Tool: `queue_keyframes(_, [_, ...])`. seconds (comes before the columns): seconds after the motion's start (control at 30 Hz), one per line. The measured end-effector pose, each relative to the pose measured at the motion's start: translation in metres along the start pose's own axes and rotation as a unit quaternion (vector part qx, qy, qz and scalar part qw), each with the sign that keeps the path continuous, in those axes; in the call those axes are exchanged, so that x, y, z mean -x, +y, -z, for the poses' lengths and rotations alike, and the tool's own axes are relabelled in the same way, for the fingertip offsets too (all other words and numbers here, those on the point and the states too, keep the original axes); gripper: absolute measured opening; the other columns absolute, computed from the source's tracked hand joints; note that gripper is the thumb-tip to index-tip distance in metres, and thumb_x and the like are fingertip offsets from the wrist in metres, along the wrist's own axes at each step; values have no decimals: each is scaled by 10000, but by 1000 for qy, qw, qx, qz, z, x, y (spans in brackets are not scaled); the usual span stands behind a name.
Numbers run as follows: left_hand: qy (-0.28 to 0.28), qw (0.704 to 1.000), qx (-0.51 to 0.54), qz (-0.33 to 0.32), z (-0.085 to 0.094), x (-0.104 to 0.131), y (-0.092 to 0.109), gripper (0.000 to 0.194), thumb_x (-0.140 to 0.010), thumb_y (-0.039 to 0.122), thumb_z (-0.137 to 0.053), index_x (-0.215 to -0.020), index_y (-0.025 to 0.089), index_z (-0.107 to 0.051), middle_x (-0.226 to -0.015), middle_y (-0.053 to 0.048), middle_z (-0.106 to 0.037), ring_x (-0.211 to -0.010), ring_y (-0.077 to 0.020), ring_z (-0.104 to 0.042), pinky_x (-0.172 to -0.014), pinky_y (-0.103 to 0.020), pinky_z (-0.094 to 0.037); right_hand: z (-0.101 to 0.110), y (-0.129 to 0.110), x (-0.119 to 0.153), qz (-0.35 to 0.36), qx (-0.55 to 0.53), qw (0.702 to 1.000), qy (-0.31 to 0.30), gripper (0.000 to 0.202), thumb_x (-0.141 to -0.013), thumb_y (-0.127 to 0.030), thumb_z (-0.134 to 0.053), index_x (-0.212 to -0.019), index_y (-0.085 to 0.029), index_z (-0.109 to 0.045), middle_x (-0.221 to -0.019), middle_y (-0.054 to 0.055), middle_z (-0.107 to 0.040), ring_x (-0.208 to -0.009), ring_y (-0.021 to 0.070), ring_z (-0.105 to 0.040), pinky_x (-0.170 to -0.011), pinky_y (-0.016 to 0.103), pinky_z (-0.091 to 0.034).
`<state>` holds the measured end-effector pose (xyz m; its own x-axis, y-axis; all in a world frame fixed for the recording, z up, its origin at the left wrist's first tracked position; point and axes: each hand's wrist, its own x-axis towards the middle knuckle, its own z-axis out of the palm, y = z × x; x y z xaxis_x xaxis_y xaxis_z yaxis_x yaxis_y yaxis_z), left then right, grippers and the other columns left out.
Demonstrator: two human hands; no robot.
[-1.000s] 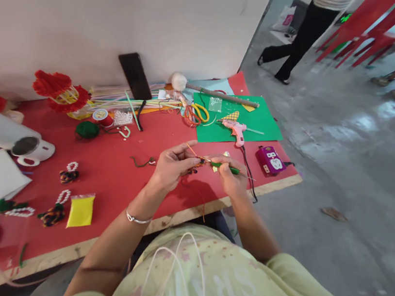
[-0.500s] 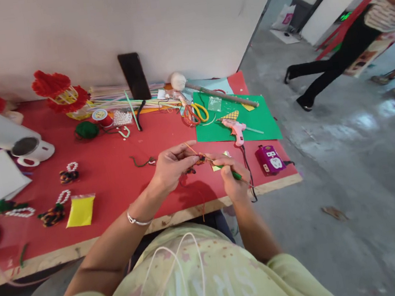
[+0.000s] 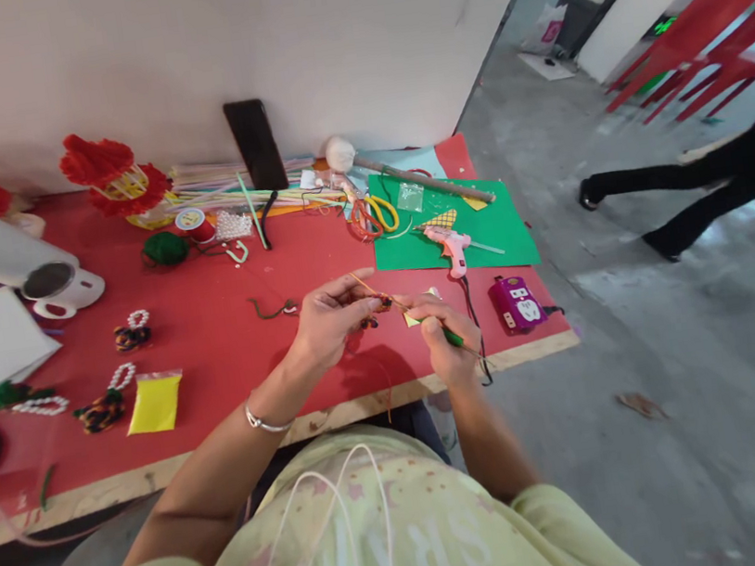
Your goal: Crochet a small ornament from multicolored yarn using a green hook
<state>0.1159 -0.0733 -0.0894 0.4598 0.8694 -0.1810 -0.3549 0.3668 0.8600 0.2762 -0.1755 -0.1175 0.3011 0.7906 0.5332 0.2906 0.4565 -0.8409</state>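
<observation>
My left hand (image 3: 330, 320) pinches a small dark multicoloured piece of crochet (image 3: 369, 318) above the red table top, and an orange strand of yarn (image 3: 364, 282) runs up over its fingers. A loose end of the yarn hangs down toward the table's front edge. In my right hand (image 3: 450, 336) is a crochet hook (image 3: 453, 337) with a green handle, its tip meeting the crochet piece. The fingers hide part of the piece and the exact stitch. A dark green bit of yarn (image 3: 269, 309) lies just left of my left hand.
A pink glue gun (image 3: 451, 249) rests on green card (image 3: 504, 237), near a purple power socket box (image 3: 518, 303). Small beaded yarn pieces (image 3: 101, 412) and a yellow packet (image 3: 156, 403) lie left. Behind stand a phone (image 3: 257, 145), a mug (image 3: 62, 288) and red fuzzy ornaments (image 3: 113, 175).
My hands stay almost in place, with the hook still at the crochet piece. At the right, a person in dark trousers has walked further right, uncovering red chairs.
</observation>
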Motion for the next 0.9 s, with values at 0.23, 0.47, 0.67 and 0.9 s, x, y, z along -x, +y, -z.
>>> queue_keyframes(0.23, [-18, 999, 35, 16, 2, -1, 4, 485, -591, 153, -945, -1062, 155, -826, -704, 11, -712, -414, -10, -425, -391, -169, -244, 1, 0, 0, 5, -33, 999, -23, 184, -1025, -352, -608, -1061, -300, -782, -1172, 56, -827, -1128, 263, -770, -974, 486, -652])
queue_keyframes(0.47, [-16, 999, 32, 15, 1, 0, 3, 491, -584, 174, -958, -1055, 152, -823, -712, 10, -711, -425, -12, -427, -397, -177, -239, 2, 1, -2, -1, -47, 999, -5, 179, -1024, -333, -616, -1055, -302, -790, -1163, 47, -831, -1112, 250, -775, -963, 462, -657])
queue_keyframes(0.67, [-37, 999, 15, 27, 2, 0, 2, 534, -589, 202, -970, -1097, 147, -813, -729, 12, -703, -474, -38, -516, -408, -173, -293, -2, 1, -3, 6, -34, 999, 4, 192, -1030, -368, -605, -1061, -297, -781, -1187, 58, -830, -1145, 267, -776, -991, 479, -641])
queue_keyframes(0.9, [-21, 999, -31, -13, 4, -2, -1, 553, -625, 211, -957, -1154, 157, -807, -775, -10, -732, -651, -111, -677, -549, -193, -498, 1, 0, -3, -26, -16, 1000, 4, 193, -1024, -371, -611, -1025, -303, -792, -1158, 57, -835, -1149, 277, -775, -965, 472, -642])
